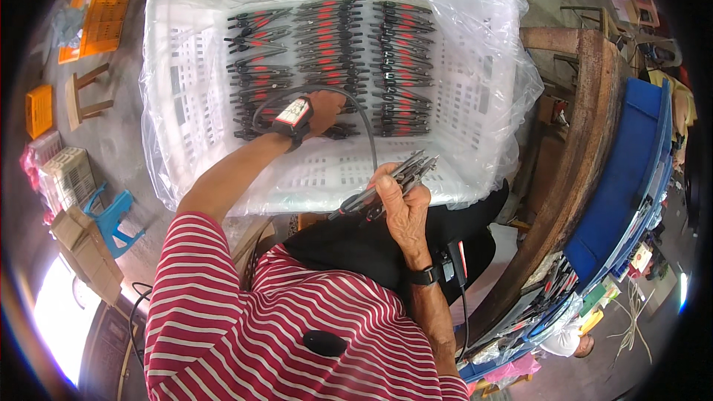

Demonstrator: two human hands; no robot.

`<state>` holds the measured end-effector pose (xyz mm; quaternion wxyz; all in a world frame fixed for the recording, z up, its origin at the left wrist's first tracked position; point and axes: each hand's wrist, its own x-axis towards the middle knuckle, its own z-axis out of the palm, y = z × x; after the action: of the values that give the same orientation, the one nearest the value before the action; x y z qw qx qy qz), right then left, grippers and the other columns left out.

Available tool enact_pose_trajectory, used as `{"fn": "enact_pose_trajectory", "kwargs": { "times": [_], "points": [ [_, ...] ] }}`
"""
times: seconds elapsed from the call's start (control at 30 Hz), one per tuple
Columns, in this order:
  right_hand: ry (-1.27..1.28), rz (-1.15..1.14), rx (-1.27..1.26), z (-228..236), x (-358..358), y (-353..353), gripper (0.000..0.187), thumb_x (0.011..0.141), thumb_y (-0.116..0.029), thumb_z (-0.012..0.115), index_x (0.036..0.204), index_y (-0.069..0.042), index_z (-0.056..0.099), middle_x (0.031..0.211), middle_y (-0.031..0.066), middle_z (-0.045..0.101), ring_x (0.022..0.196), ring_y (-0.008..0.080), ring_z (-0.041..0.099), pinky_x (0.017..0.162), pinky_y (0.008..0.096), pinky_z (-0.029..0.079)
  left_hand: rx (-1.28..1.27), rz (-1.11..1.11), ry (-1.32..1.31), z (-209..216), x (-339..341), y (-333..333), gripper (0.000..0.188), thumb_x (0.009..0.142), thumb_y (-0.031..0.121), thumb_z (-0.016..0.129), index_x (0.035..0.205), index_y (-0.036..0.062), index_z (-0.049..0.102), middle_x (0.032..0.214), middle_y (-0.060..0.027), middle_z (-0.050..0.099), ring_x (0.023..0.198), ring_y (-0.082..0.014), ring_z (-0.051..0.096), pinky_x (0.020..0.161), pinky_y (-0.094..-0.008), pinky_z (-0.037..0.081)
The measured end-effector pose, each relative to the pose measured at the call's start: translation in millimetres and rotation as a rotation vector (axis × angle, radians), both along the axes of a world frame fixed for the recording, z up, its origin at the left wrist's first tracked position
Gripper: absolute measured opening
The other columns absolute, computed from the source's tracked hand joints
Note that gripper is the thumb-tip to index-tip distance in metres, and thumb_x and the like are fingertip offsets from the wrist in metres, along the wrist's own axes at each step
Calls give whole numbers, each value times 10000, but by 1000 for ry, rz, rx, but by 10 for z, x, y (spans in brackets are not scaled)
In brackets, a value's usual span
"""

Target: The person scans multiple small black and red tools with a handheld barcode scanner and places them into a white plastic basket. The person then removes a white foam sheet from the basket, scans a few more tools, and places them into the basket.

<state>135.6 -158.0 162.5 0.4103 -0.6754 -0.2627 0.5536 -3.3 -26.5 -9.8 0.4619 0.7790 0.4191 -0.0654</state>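
Note:
A white slotted crate [194, 150] lined with clear plastic stands in front of me. Inside it, slim V-shaped black and red tools [402, 67] lie in three packed columns; their exact kind is too small to tell. My left hand [324, 113] reaches down onto the near part of the middle column, its fingertips hidden. Over the crate's near rim, my right hand [405, 204] is closed round a bundle of slim metal tools [407, 172], silver tips pointing up and right, dark ends down and left.
A black cable [369, 130] loops from my left wrist across the crate. To the right are a curved wooden edge [583, 126] and a blue tray [620, 178]. On the left sit a blue stool [115, 219], cardboard [85, 252] and orange crates [100, 11]. A person [568, 343] shows at the lower right.

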Motion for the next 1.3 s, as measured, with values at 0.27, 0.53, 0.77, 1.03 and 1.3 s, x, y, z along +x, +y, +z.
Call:
{"fn": "enact_pose_trajectory", "kwargs": {
  "times": [0.27, 0.53, 0.77, 1.03, 1.3],
  "points": [
    [-10, -5, 18, 18, 1, 16, 398, 883, -375, 567, 751, -1, 600, 614, -12, 518, 546, 56, 437, 495, 205, 327, 62, -235, -23, 61, -180, -103, 213, 757, 95, 598, 964, 50, 621, 927, -154, 606, 899, -340, 589, 746, -425, 464],
    [-7, -1, -1, 27, 2, 13, 390, 888, -357, 565, 759, 9, 599, 627, -4, 528, 563, 63, 470, 512, 213, 358, 60, -336, 135, 140, -245, -113, 311, 743, 25, 558, 1047, 59, 611, 998, -141, 586, 959, -331, 572, 801, -407, 464],
    [26, -22, 5, 14, -11, 14, 364, 888, -333, 573, 786, 15, 600, 653, 8, 553, 574, 75, 499, 523, 215, 378, -98, -251, 209, 22, -234, -115, 313, 718, -8, 535, 1012, 59, 619, 939, -167, 637, 914, -343, 601, 788, -415, 483],
    [6, 7, 8, 39, 11, 20, 366, 887, -342, 573, 787, 9, 601, 664, 6, 548, 581, 79, 488, 540, 217, 386, -196, -26, 45, 9, -207, -122, 107, 776, 26, 534, 865, 14, 592, 805, -164, 627, 809, -340, 607, 660, -400, 464],
    [15, 4, -5, 14, 6, 11, 372, 886, -350, 570, 793, 10, 597, 670, 15, 558, 605, 92, 521, 554, 226, 404, 59, -112, 107, 82, -22, -169, 172, 771, -11, 507, 932, 20, 560, 820, -168, 599, 786, -355, 598, 685, -422, 476]
  ]
}}
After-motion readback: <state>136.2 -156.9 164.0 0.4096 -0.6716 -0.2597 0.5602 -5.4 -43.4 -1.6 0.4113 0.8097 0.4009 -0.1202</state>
